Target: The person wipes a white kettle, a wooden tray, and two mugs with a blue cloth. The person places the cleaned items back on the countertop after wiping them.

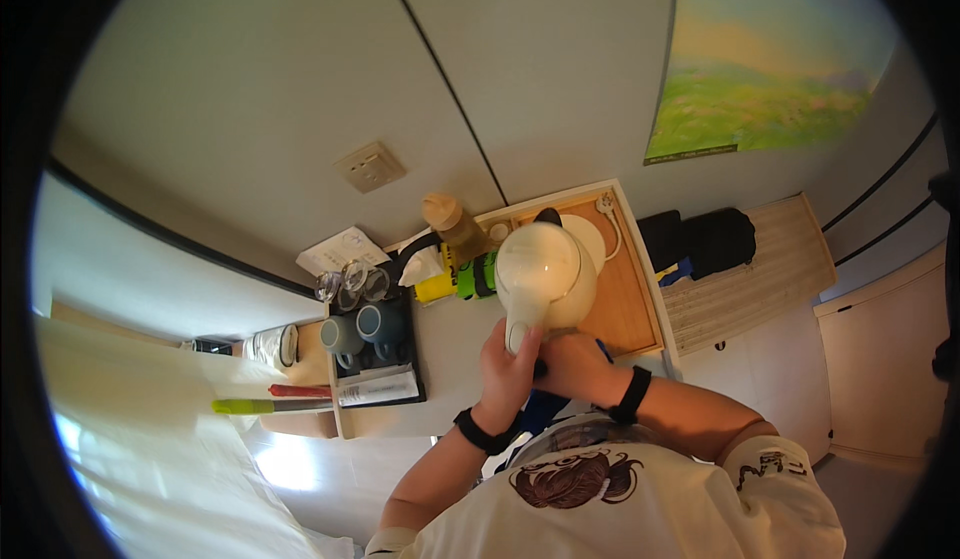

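A white electric kettle is in front of me, over a wooden tray. My left hand is closed around the lower end of its handle. Close beside it, my right hand is curled against the near side of the kettle; its fingers are partly hidden, and I cannot tell what it grips. Dark blue material shows just below my hands. Behind the kettle, its round white base is partly covered, and a white cord with a plug lies in the tray's far corner.
Left of the kettle are green and yellow packets and a bottle with a beige lid. A black tray holds blue-grey mugs and clear glasses. A wall socket is above. Black bags lie right.
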`<state>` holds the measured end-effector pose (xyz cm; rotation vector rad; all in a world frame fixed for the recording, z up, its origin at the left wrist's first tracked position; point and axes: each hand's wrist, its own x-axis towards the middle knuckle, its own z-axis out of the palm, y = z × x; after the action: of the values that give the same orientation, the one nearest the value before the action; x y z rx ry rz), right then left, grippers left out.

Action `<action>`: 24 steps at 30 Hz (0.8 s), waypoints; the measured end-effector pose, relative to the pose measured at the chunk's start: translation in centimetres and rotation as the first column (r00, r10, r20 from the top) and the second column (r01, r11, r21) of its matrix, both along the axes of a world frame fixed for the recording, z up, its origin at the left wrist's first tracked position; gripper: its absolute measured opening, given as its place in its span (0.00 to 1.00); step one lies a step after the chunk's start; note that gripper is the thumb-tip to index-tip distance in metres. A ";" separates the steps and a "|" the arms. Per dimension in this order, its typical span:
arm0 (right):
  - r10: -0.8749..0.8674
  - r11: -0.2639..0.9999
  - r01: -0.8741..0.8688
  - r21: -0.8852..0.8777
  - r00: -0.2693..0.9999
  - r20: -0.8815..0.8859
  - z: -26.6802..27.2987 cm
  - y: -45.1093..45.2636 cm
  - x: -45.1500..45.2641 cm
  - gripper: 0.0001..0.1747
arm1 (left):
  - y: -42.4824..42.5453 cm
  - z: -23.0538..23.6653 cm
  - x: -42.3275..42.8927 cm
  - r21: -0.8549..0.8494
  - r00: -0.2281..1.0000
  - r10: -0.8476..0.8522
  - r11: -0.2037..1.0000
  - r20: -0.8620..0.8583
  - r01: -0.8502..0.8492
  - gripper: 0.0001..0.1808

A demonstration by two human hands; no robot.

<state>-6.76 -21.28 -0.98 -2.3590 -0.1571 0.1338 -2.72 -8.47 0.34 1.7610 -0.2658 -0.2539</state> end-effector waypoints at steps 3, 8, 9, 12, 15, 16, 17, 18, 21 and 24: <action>-0.051 0.999 0.051 0.008 0.998 0.044 -1.6 -3.1 1.9 0.18 | -3.5 -0.4 2.3 0.049 1.000 -0.015 0.999 0.003 0.015 0.13; -0.078 0.995 0.068 0.073 0.986 0.148 -3.9 -6.3 4.4 0.18 | -7.6 -1.5 4.5 0.061 0.999 0.034 0.998 -0.009 -0.033 0.15; -0.073 0.996 0.066 0.064 0.992 0.101 -4.1 -6.7 4.7 0.18 | -8.1 -1.8 4.7 0.056 0.998 0.054 0.997 -0.022 -0.053 0.15; -0.034 0.998 0.029 0.063 0.996 0.087 -4.3 -8.0 5.5 0.17 | -9.2 -2.5 5.3 0.043 0.995 0.086 0.995 0.045 -0.088 0.14; 0.000 0.999 -0.003 0.044 0.998 0.062 -4.0 -8.7 6.8 0.16 | -9.8 -2.9 6.3 0.056 0.988 0.156 0.986 -0.012 -0.155 0.14; 0.014 1.000 -0.015 0.023 0.998 0.062 -3.8 -8.9 7.2 0.16 | -9.9 -2.9 6.7 0.043 0.983 0.175 0.984 -0.058 -0.173 0.15; 0.031 0.999 -0.031 -0.011 0.999 0.027 -3.7 -9.1 7.5 0.16 | -10.0 -2.8 6.9 0.023 0.977 0.190 0.982 -0.091 -0.189 0.15; 0.036 0.999 -0.035 -0.037 0.999 0.012 -3.5 -9.3 7.7 0.16 | -10.2 -2.7 7.1 -0.005 0.972 0.205 0.978 -0.118 -0.207 0.16; 0.056 0.998 -0.057 0.014 0.997 0.055 -3.3 -10.0 7.2 0.18 | -10.5 -2.3 6.2 0.113 0.977 0.195 0.976 -0.089 -0.184 0.14; 0.126 0.992 -0.126 -0.027 0.992 0.012 -3.3 -11.1 6.3 0.20 | -11.1 -2.1 4.7 0.022 0.975 0.200 0.980 -0.092 -0.199 0.17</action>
<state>-0.46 -32.40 -4.31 -2.3766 -0.3131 0.1812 1.93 -19.61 -1.73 1.7681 -0.0182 -0.1928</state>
